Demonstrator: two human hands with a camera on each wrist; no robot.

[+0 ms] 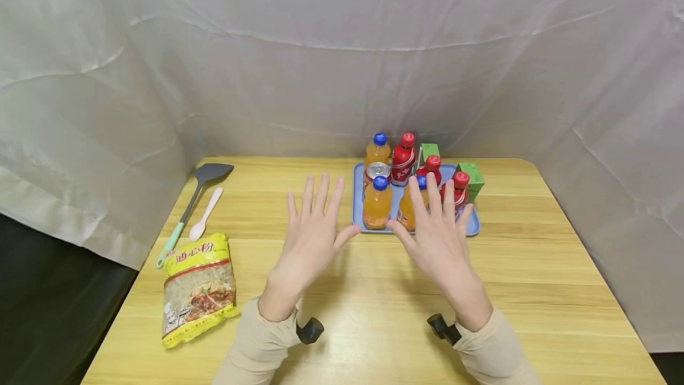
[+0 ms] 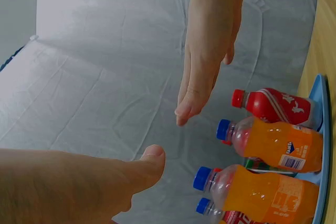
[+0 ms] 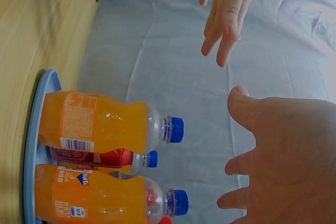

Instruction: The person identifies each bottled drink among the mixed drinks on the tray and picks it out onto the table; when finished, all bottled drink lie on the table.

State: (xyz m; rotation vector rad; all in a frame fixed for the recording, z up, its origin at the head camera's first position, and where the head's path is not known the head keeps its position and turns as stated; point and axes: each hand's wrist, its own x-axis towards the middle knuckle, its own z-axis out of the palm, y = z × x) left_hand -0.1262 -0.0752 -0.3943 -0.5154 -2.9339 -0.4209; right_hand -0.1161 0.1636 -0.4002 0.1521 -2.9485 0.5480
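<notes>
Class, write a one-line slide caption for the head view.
Left hand and right hand, fingers spread, near a blue tray of drinks on a wood-grain table.

A: anything on the left of the table?
B: yeah, yellow macaroni bag near, grey spatula farther back, pale pink spoon just right of it. grey curtain behind.

Wood-grain table: blue tray near back edge, yellow packet, pink spoon, dark spatula (handle mint green).
</notes>
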